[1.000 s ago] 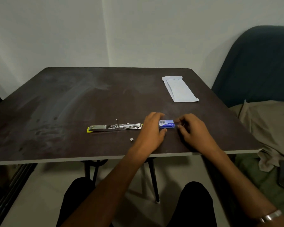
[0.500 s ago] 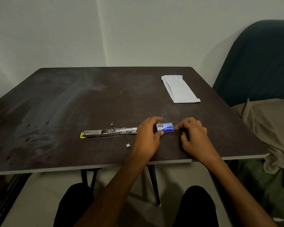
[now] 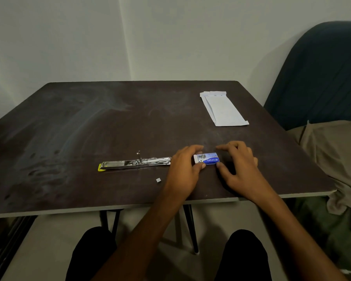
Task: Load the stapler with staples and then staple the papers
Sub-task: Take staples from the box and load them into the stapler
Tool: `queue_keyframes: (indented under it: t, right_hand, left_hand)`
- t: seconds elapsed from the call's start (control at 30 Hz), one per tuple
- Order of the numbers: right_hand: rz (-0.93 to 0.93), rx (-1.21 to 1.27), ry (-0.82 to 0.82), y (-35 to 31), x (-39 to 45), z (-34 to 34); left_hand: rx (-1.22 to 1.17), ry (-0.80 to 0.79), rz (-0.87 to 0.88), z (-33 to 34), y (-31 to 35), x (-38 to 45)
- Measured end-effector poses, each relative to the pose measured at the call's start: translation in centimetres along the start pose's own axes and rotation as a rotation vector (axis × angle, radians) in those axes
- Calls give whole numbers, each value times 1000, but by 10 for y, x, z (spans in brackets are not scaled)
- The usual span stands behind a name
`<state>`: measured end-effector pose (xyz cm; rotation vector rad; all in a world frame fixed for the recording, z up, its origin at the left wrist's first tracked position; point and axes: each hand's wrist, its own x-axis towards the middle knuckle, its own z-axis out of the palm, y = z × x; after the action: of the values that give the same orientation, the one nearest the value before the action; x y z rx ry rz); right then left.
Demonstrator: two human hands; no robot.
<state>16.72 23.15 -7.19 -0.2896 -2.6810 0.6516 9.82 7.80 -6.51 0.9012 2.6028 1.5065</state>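
Observation:
A small blue and white staple box (image 3: 207, 158) lies on the dark table (image 3: 109, 122) near the front edge. My left hand (image 3: 183, 171) pinches its left end between thumb and fingers. My right hand (image 3: 239, 167) curls round its right end, thumb touching the near corner. The metal stapler (image 3: 134, 163), swung fully open and flat, with a yellow tip at its left end, lies just left of my left hand. The folded white papers (image 3: 223, 109) rest at the far right of the table.
A tiny pale scrap (image 3: 158, 180) lies in front of the stapler. A dark blue seat back (image 3: 322, 74) and a beige cloth (image 3: 336, 151) stand beyond the table's right edge. My knees show under the front edge.
My right hand has spread its fingers and now reaches over the box's right end. The box's white left end shows more beside my left thumb. The stapler has not moved.

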Motion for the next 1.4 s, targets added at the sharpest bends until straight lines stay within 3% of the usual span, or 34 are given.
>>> queue_keyframes:
  t: [1.03, 1.23, 1.4]
  right_hand:
    - [77, -29, -7, 0, 1, -4]
    - [99, -8, -94, -5, 1, -12]
    - [-8, -115, -86, -16, 8, -18]
  left_hand:
    - [3, 21, -24, -1, -3, -3]
    - [29, 11, 5, -1, -4, -3]
    - [43, 7, 20, 1, -5, -2]
